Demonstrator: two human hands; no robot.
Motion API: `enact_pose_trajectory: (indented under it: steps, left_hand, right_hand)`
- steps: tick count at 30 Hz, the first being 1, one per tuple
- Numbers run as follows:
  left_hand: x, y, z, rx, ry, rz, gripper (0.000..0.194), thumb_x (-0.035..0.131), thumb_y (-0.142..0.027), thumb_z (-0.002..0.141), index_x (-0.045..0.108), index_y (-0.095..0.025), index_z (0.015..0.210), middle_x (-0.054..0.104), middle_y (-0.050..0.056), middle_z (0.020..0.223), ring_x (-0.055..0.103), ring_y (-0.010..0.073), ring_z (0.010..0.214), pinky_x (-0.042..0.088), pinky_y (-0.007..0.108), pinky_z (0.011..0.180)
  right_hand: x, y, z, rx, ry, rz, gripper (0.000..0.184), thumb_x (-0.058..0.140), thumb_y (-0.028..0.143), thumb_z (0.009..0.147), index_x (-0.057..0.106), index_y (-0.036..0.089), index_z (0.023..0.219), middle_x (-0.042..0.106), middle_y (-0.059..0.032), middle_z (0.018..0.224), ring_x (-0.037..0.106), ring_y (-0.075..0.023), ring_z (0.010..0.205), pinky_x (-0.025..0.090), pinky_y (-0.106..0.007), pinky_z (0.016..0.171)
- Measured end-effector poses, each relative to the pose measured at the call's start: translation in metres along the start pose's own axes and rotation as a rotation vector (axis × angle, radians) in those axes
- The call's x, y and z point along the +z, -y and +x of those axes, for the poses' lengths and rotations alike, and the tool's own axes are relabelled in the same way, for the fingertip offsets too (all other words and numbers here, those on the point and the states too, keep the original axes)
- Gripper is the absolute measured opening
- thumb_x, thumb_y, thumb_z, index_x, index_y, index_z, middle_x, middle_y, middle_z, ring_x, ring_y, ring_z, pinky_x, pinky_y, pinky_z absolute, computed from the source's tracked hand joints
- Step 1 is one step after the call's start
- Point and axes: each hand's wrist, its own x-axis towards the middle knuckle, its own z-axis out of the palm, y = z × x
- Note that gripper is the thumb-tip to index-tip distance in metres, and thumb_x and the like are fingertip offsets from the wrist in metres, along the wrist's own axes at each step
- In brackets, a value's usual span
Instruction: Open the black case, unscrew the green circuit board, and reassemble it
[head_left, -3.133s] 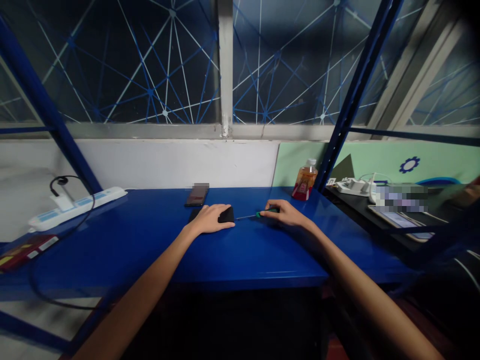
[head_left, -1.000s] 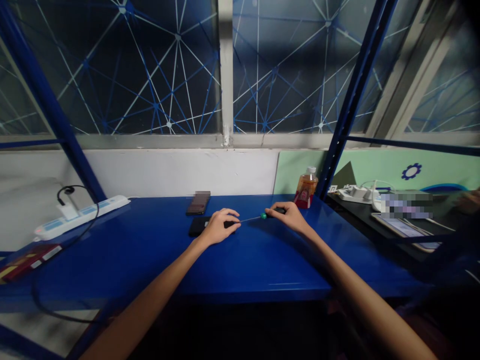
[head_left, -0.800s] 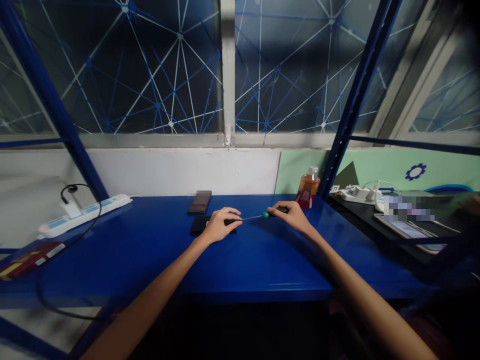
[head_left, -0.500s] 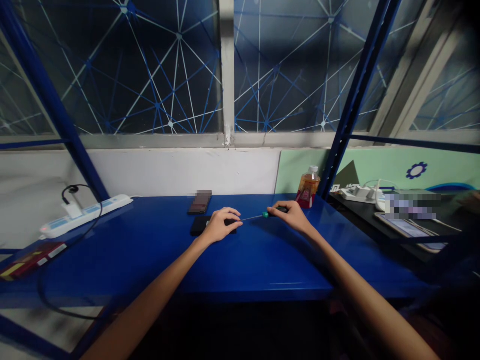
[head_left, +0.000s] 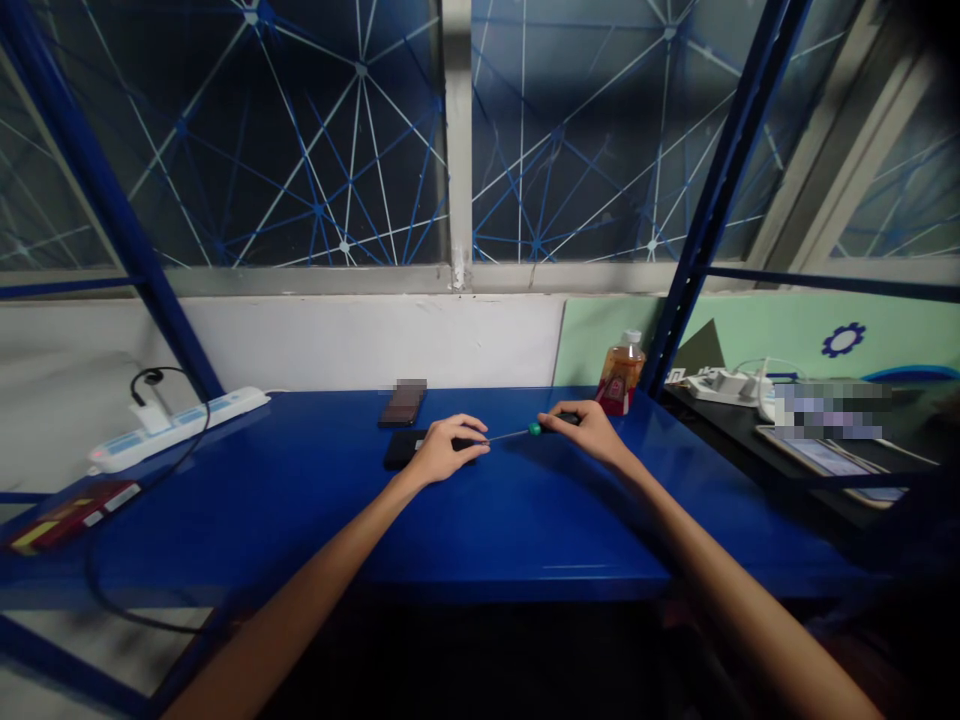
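Observation:
My right hand (head_left: 589, 428) is closed around the black and green handle of a screwdriver (head_left: 533, 429). Its thin metal shaft lies nearly level and points left. The shaft's tip meets the thumb and fingertips of my left hand (head_left: 447, 450), so what it touches there is too small to make out. Under my left hand a flat black box (head_left: 401, 450) lies on the blue table (head_left: 480, 540). The fingers curl over the box's right part and hide much of it.
Behind the box lies a dark phone (head_left: 403, 405). A drink bottle (head_left: 621, 375) stands at the back right. On the left are a white power strip (head_left: 191, 425) with a black cable and a red box (head_left: 71, 515). Another phone (head_left: 829, 465) lies on the black side table.
The whole view has shifted slightly. Both hands, the screwdriver and the black box keep nearly the same arrangement.

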Motion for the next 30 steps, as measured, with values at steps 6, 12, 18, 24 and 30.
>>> enact_pose_trajectory:
  steps: [6,12,18,24,30]
  left_hand:
    - [-0.0005,-0.0016,-0.0004,-0.016,0.006,-0.001,0.015,0.065,-0.030,0.084,0.076,-0.021,0.085,0.069,0.007,0.101,0.066,0.0191,0.085,0.052,0.033,0.079]
    - [-0.0010,0.0004,-0.0011,-0.026,0.011,0.010,0.015,0.063,-0.029,0.085,0.076,-0.021,0.086,0.069,0.007,0.102,0.066,0.0198,0.087,0.052,0.033,0.079]
    - [-0.0014,0.0026,-0.0013,-0.020,0.008,0.053,0.014,0.064,-0.027,0.084,0.077,-0.022,0.084,0.070,0.006,0.102,0.066,0.0196,0.087,0.051,0.033,0.081]
    - [-0.0016,0.0009,-0.0012,-0.018,0.013,0.104,0.014,0.063,-0.026,0.084,0.077,-0.022,0.085,0.070,0.006,0.102,0.066,0.0200,0.089,0.050,0.034,0.083]
    - [-0.0022,0.0005,-0.0014,-0.001,0.036,0.150,0.016,0.061,-0.026,0.086,0.076,-0.022,0.086,0.069,0.006,0.104,0.065,0.0198,0.091,0.050,0.033,0.083]
  right_hand:
    - [0.0001,-0.0004,-0.0002,0.010,-0.016,0.004,0.042,0.060,0.053,0.078,0.072,0.014,0.070,0.063,-0.0038,0.062,0.049,-0.0124,0.053,0.035,-0.026,0.051]
    - [-0.0005,0.0011,-0.0006,0.000,-0.034,-0.013,0.043,0.060,0.053,0.078,0.072,0.013,0.069,0.063,-0.0042,0.061,0.049,-0.0128,0.053,0.035,-0.026,0.051]
    - [-0.0017,0.0007,-0.0009,0.003,-0.043,-0.008,0.041,0.061,0.053,0.078,0.072,0.014,0.070,0.066,-0.0051,0.065,0.052,-0.0141,0.056,0.037,-0.026,0.052]
    - [0.0011,0.0028,-0.0018,-0.003,-0.020,-0.031,0.041,0.060,0.052,0.079,0.071,0.014,0.069,0.064,-0.0038,0.061,0.049,-0.0129,0.053,0.035,-0.026,0.052]
    - [0.0020,0.0008,-0.0018,-0.017,-0.024,-0.084,0.044,0.057,0.054,0.080,0.072,0.013,0.070,0.062,-0.0031,0.060,0.046,-0.0123,0.053,0.033,-0.025,0.050]
